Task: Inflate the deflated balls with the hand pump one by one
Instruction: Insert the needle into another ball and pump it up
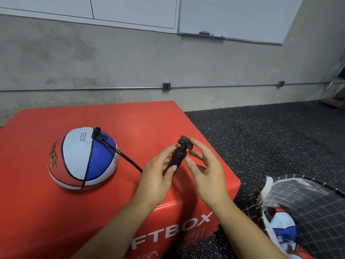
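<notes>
A red, white and blue ball lies half flat on the red box. A black hose runs from a black nozzle plugged into the ball's top to a black hand pump. My left hand grips the pump's barrel, which stands tilted. My right hand is at the pump's T-shaped handle, fingers loosely curled around it and touching its right end.
A mesh bag on the speckled black floor at the right holds at least one more red, white and blue ball. A concrete wall with a whiteboard stands behind the box.
</notes>
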A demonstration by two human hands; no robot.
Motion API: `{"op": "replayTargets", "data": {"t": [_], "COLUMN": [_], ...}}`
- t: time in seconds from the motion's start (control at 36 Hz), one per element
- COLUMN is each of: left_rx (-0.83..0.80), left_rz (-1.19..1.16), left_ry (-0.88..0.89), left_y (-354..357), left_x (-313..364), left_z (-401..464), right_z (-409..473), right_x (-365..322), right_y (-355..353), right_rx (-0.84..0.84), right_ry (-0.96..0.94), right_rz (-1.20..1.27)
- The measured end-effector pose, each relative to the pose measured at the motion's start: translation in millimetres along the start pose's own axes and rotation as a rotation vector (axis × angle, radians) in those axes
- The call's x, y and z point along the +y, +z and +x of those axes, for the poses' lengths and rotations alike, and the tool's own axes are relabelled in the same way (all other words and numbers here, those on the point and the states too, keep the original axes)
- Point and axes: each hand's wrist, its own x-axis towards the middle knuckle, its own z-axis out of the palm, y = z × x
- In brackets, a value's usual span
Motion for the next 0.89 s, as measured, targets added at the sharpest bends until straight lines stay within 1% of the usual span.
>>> {"op": "replayTargets", "data": {"t": [0.14, 0.28, 0.39, 0.47, 0.53, 0.58, 0.67, 0.72, 0.75, 0.78, 0.83, 0.89], "left_rx": [0.072, 0.067, 0.015, 0.015, 0.055, 0.135, 0.346, 0.447, 0.472, 0.481, 0.462, 0.408], "left_rz": [-0.109, -0.201, -0.193, -0.172, -0.093, 0.028, 0.305, 0.476, 0.531, 0.567, 0.613, 0.654], "left_ry": [-0.064, -0.096, -0.117, -0.106, -0.058, 0.042, 0.273, 0.373, 0.376, 0.339, 0.180, -0.012], "left_y": [-13, -32, -49, -61, -73, -88, -118, -142, -154, -166, -187, -202], "left_x": [6, 10, 11, 17, 21, 26, 31, 27, 21, 15, 0, -19], "left_z": [4, 8, 6, 1, -3, -7, -11, -12, -13, -13, -15, -19], "right_z": [1, 4, 4, 5, 9, 17, 26, 29, 29, 29, 27, 25], "right_x": [8, 6, 4, 8, 10, 12, 20, 26, 28, 29, 31, 33], "right_y": [25, 45, 59, 69, 74, 76, 80, 87, 91, 96, 105, 112], "right_rx": [-0.061, -0.147, -0.145, -0.101, -0.051, -0.035, -0.094, -0.131, -0.151, -0.173, -0.208, -0.224], "right_ry": [0.114, 0.105, 0.079, 0.075, 0.096, 0.134, 0.169, 0.222, 0.262, 0.301, 0.357, 0.382], "right_rz": [0.088, 0.079, 0.088, 0.022, -0.023, -0.083, -0.236, -0.319, -0.335, -0.349, -0.390, -0.442]}}
